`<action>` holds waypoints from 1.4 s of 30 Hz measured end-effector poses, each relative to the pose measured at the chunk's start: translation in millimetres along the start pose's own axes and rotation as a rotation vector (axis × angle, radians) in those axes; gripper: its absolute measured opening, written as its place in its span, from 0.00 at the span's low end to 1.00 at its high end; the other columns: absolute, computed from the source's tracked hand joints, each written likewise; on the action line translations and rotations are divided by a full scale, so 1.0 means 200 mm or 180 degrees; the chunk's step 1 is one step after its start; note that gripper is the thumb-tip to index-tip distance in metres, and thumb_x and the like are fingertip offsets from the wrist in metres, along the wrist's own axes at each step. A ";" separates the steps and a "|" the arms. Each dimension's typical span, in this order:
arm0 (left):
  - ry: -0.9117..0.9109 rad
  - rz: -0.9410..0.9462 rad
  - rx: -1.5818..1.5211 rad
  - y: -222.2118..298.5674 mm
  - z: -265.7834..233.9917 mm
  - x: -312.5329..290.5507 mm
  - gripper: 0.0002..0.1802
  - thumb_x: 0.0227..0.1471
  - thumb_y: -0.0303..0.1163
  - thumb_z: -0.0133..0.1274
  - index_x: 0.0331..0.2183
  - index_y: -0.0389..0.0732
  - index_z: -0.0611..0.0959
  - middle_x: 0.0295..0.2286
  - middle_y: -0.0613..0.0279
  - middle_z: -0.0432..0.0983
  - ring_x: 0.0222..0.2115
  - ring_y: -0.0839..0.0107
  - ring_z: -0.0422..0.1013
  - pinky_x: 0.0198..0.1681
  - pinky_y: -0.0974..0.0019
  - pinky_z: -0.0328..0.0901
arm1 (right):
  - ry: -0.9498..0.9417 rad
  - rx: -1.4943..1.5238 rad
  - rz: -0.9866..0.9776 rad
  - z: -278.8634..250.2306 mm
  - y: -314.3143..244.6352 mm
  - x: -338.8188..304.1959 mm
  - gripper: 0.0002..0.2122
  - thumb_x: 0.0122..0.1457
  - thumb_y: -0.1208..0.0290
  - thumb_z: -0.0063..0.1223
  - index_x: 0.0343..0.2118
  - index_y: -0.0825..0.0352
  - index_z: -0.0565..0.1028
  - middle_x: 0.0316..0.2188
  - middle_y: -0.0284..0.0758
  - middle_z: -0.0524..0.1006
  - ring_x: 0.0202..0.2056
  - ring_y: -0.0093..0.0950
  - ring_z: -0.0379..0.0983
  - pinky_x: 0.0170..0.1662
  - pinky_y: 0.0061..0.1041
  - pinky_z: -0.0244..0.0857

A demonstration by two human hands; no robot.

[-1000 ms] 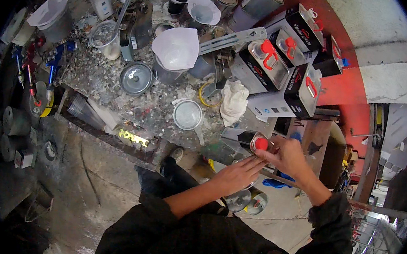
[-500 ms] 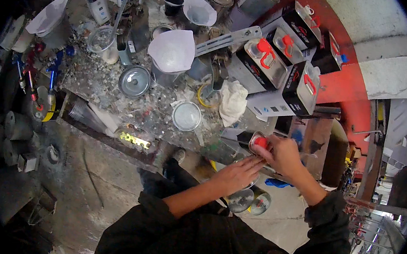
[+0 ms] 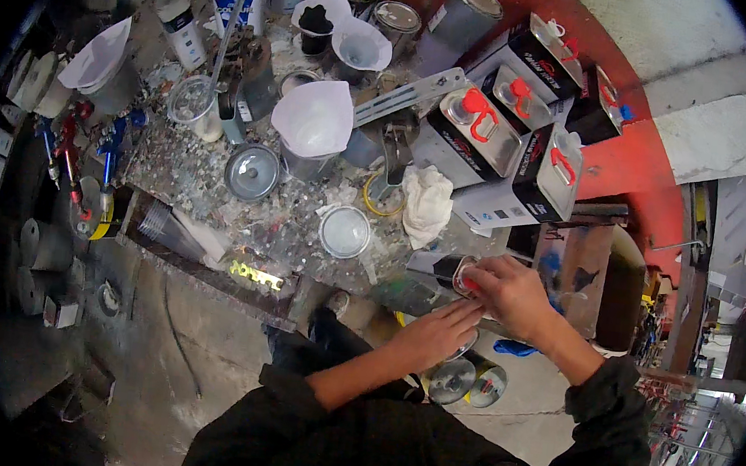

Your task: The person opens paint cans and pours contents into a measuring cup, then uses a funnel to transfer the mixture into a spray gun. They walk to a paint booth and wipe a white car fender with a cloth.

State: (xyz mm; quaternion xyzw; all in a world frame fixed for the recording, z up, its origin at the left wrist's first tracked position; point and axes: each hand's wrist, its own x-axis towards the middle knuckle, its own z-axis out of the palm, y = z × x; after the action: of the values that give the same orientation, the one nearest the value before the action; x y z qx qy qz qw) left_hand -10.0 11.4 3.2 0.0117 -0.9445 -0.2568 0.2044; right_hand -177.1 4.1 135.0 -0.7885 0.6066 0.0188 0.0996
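Observation:
A small dark and silver can (image 3: 434,266) with a red cap (image 3: 469,284) stands at the front edge of the bench. My right hand (image 3: 512,299) has its fingers closed over the red cap, covering most of it. Beside the can's near side, my left hand (image 3: 440,337) lies with its fingers stretched out and its fingertips close to the right hand. Whether those fingertips press on the can cannot be made out. A crumpled white cloth (image 3: 426,204) and an open grey tin (image 3: 344,232) lie farther in on the bench.
Rectangular solvent cans (image 3: 481,140) with red handles crowd the back right. A cup with a paper strainer (image 3: 314,115) stands mid-bench, near a round lid (image 3: 251,172). Spray guns (image 3: 69,145) hang at left. Round tins (image 3: 453,381) stand on the floor below my hands.
My right hand has shifted slightly on the red cap, its fingers now covering more of it. The left hand stays next to the can. The whole view has moved a little.

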 end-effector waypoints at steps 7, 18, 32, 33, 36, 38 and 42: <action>0.0091 0.0010 -0.0158 0.00 0.02 -0.01 0.21 0.52 0.34 0.45 0.47 0.36 0.76 0.57 0.50 0.62 0.61 0.55 0.53 0.65 0.56 0.48 | -0.0327 0.0070 0.0936 0.06 -0.01 -0.02 0.18 0.49 0.62 0.63 0.40 0.69 0.77 0.24 0.43 0.77 0.25 0.43 0.75 0.30 0.36 0.69; 0.0188 -0.0037 -0.0169 0.00 0.01 -0.01 0.21 0.51 0.33 0.44 0.47 0.36 0.75 0.55 0.51 0.64 0.59 0.55 0.57 0.65 0.54 0.50 | -0.0335 0.0236 0.1165 0.00 -0.05 -0.03 0.17 0.47 0.66 0.64 0.40 0.67 0.77 0.25 0.40 0.76 0.30 0.41 0.75 0.31 0.33 0.69; 0.0202 -0.0049 -0.0136 0.00 0.02 -0.02 0.21 0.51 0.33 0.44 0.47 0.37 0.76 0.55 0.52 0.64 0.60 0.55 0.56 0.65 0.56 0.49 | -0.0879 -0.0021 0.1668 0.00 -0.10 0.03 0.15 0.44 0.70 0.65 0.36 0.68 0.76 0.34 0.43 0.75 0.36 0.44 0.74 0.35 0.37 0.70; 0.0208 -0.0044 -0.0137 0.00 0.02 -0.02 0.22 0.51 0.33 0.44 0.47 0.37 0.76 0.54 0.52 0.65 0.60 0.56 0.56 0.65 0.56 0.49 | -0.0755 0.0021 0.1485 0.00 -0.09 0.02 0.15 0.44 0.70 0.65 0.36 0.67 0.76 0.34 0.43 0.75 0.36 0.44 0.74 0.35 0.37 0.70; 0.0204 -0.0032 -0.0101 0.01 0.02 -0.01 0.22 0.51 0.33 0.44 0.48 0.37 0.76 0.54 0.52 0.65 0.60 0.56 0.56 0.65 0.56 0.49 | -0.0298 0.0104 0.0824 0.01 -0.06 -0.01 0.15 0.45 0.67 0.65 0.35 0.68 0.76 0.32 0.43 0.75 0.34 0.43 0.75 0.34 0.36 0.70; 0.0171 -0.0029 -0.0029 0.01 -0.01 0.00 0.22 0.51 0.33 0.44 0.48 0.37 0.76 0.53 0.53 0.66 0.59 0.56 0.57 0.65 0.56 0.49 | 0.0118 0.0101 0.0235 0.01 -0.04 -0.02 0.15 0.47 0.65 0.65 0.34 0.68 0.75 0.27 0.43 0.75 0.32 0.43 0.75 0.32 0.35 0.70; 0.0223 -0.0095 -0.0227 0.01 0.00 -0.01 0.21 0.50 0.33 0.45 0.47 0.37 0.76 0.52 0.53 0.67 0.59 0.56 0.58 0.65 0.56 0.50 | -0.0105 0.0146 0.1296 -0.03 -0.12 0.01 0.15 0.46 0.67 0.65 0.35 0.67 0.75 0.29 0.42 0.75 0.33 0.42 0.75 0.33 0.35 0.70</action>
State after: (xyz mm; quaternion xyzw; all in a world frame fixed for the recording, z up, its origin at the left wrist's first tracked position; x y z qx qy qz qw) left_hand -7.2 12.5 3.6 0.0275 -0.9267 -0.2928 0.2338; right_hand -154.8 6.4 143.2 -0.6467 0.7521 0.0376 0.1215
